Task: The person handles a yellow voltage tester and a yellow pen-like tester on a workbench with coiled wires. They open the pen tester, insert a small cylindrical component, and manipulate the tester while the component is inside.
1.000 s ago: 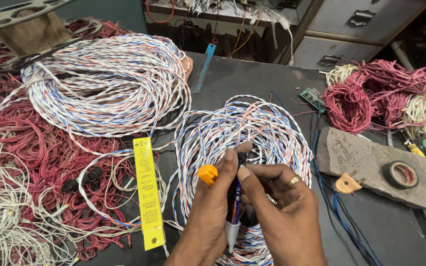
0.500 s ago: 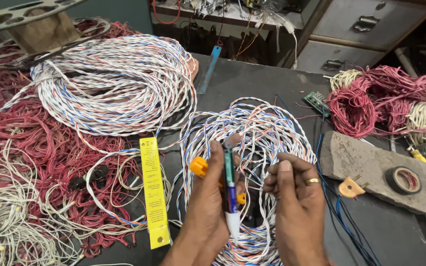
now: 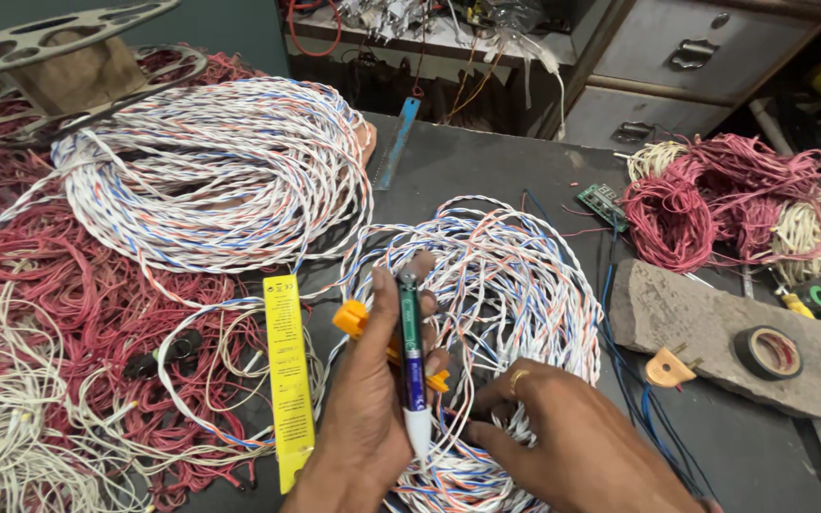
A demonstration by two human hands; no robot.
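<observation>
Left hand (image 3: 368, 418) clamps an upright pen-like tool (image 3: 411, 361) and orange cutter (image 3: 353, 318) over the twisted wire coil (image 3: 496, 285) at the bench middle. Right hand (image 3: 572, 442), grip closed, pinches strands. Step: selecting 1 strand; isolating it seems next.

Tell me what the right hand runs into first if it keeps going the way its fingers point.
The right hand points left and slightly down over the white, blue and orange twisted wire coil. It would likely first meet the pen-like tool in the left hand, though depth is unclear.
</observation>
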